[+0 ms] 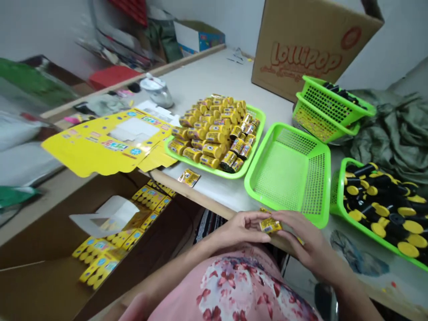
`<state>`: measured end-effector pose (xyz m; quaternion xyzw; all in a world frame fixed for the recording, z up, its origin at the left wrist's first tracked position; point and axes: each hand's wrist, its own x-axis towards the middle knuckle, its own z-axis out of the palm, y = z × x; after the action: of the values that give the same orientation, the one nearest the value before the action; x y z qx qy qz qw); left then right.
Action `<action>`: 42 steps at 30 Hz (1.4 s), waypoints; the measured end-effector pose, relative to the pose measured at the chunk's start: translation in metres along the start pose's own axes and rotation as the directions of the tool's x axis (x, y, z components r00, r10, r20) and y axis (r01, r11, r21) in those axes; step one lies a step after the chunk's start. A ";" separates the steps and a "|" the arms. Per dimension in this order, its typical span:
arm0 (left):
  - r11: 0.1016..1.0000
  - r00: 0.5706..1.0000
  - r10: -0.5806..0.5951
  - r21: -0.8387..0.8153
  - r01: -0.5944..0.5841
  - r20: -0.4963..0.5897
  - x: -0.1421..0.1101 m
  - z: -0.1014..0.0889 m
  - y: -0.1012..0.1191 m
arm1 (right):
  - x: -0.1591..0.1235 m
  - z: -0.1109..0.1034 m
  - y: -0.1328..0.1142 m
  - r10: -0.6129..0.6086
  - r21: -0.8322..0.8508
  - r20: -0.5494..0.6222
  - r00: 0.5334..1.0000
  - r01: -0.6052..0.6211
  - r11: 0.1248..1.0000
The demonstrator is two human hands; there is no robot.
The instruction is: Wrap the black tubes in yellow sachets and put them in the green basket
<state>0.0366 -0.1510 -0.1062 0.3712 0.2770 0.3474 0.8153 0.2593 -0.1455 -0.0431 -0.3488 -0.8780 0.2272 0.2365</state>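
One small yellow packet (270, 225) is pinched between the curled fingers of the left hand (243, 227) and the right hand (303, 232), beside the table edge (200, 197). Its long axis is laid roughly sideways, from hand to hand. Its glossy face is marked with dark print.

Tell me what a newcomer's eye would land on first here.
Probably the heaped yellow canisters in a green basket near the centre, with a flat yellow carton sheet to their left. Next, the large "Lollipop" box at the back right. In front, the left hand and right hand hold a small yellow packet.
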 end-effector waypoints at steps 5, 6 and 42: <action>0.972 0.948 0.141 0.223 -0.077 -0.285 -0.011 -0.034 0.011 | 0.071 -0.010 0.019 0.074 0.106 -0.049 0.996 -0.068 0.992; 0.955 0.927 0.175 0.285 -0.078 -0.333 -0.011 -0.039 0.012 | 0.087 -0.010 0.023 0.077 0.145 -0.031 0.997 -0.072 0.987; 0.274 0.723 0.690 0.914 -0.298 0.029 -0.004 -0.061 -0.017 | 0.335 -0.021 0.166 0.394 0.066 0.186 0.900 -0.412 0.909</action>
<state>-0.0035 -0.1371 -0.1536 0.7260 0.4303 0.4588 0.2781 0.1394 0.2085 -0.0339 -0.4897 -0.7905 0.3452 0.1272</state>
